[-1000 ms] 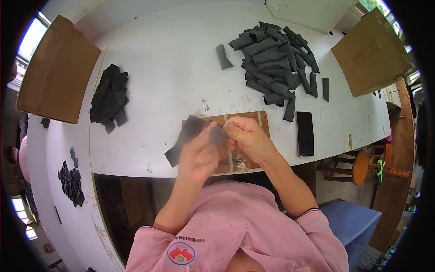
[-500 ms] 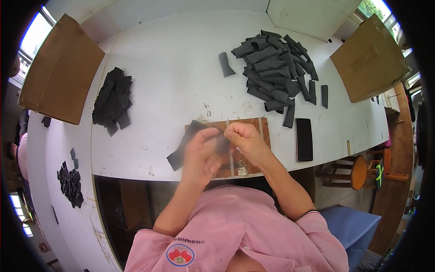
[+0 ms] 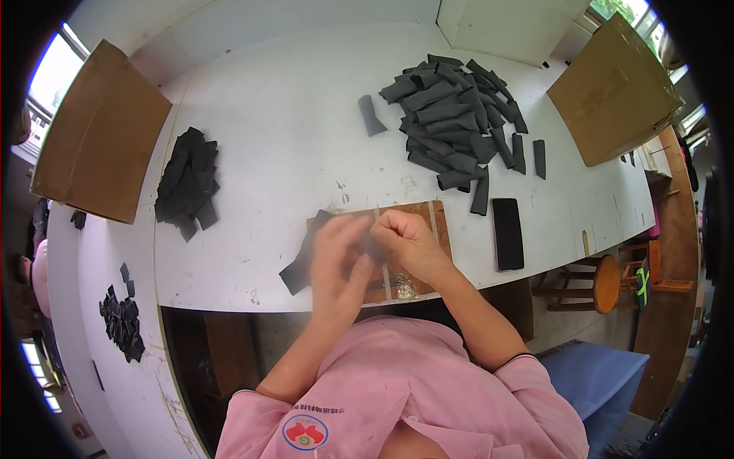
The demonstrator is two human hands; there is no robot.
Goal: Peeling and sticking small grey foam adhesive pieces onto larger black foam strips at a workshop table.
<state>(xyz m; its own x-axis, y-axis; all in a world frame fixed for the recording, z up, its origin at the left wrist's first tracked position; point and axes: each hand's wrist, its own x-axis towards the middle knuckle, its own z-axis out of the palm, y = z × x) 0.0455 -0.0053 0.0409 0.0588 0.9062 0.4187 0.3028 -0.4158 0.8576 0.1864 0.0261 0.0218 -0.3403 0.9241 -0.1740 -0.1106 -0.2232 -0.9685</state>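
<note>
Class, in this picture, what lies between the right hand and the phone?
The head view shows the brown board's edge, then bare white tabletop, between the right hand and the phone.

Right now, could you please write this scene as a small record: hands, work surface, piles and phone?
Left hand: blurred, over part of a dark grey fabric-like piece; grip unclear
Right hand: fingers curled, beside the left hand; grip unclear
Work surface: rectangular brown board on a white table
Table, left: pile of flat black fabric-like pieces
Table, right: pile of dark grey tube-shaped pieces
Device: black rectangular phone, right of the board
</note>
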